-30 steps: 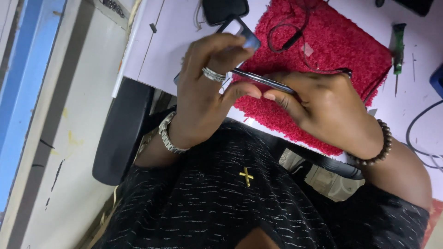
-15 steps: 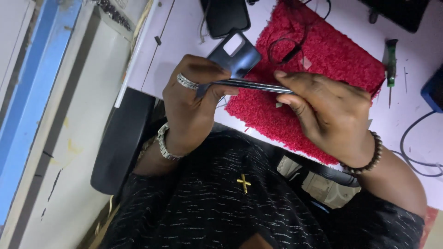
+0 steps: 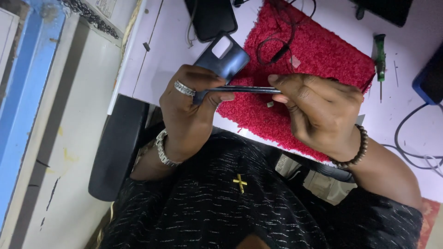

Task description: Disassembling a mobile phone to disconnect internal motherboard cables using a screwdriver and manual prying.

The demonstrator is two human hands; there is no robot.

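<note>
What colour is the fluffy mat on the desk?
The mat is bright red, seen best in the head view.

A shaggy red mat (image 3: 323, 50) lay on the pale lilac desk (image 3: 161, 60), a black cable (image 3: 277, 46) looped across it. A green-handled screwdriver (image 3: 380, 57) rested just beside the mat, a blue box (image 3: 431, 76) farther off.

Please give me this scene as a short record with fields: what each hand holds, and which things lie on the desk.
left hand: grips one end of a thin dark phone, seen edge-on
right hand: pinches the other end
back cover: dark blue, with camera cutout, behind the left hand's fingers
under hands: red mat on pale desk
on mat: black cable
beside mat: green screwdriver
</note>
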